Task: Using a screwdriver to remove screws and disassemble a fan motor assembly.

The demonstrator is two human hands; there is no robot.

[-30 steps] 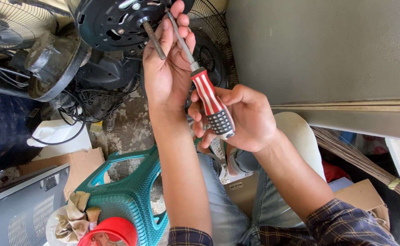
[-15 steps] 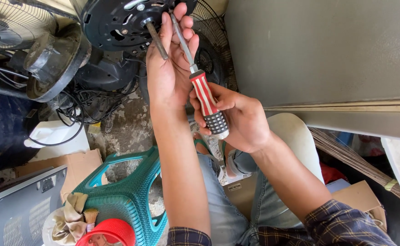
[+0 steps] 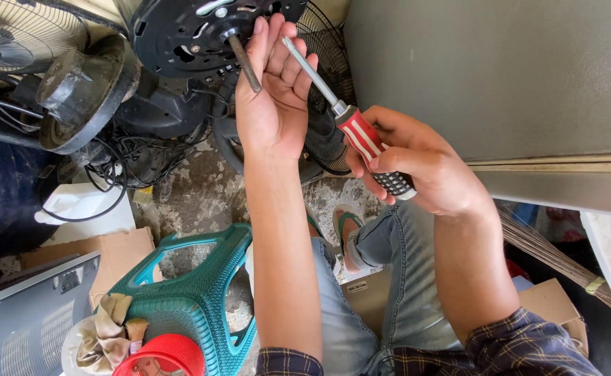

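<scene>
Screwdriver (image 3: 361, 132) with its red and white handle is in my right hand (image 3: 417, 170), fingers closed around the grip, and its tip now lies against the fingers of my left hand (image 3: 274, 90). That hand is open, palm toward me, and it has risen a little closer to the black fan motor (image 3: 180, 35), beside the shaft (image 3: 244, 63). Below my arms stands a green stool (image 3: 187, 292).
</scene>
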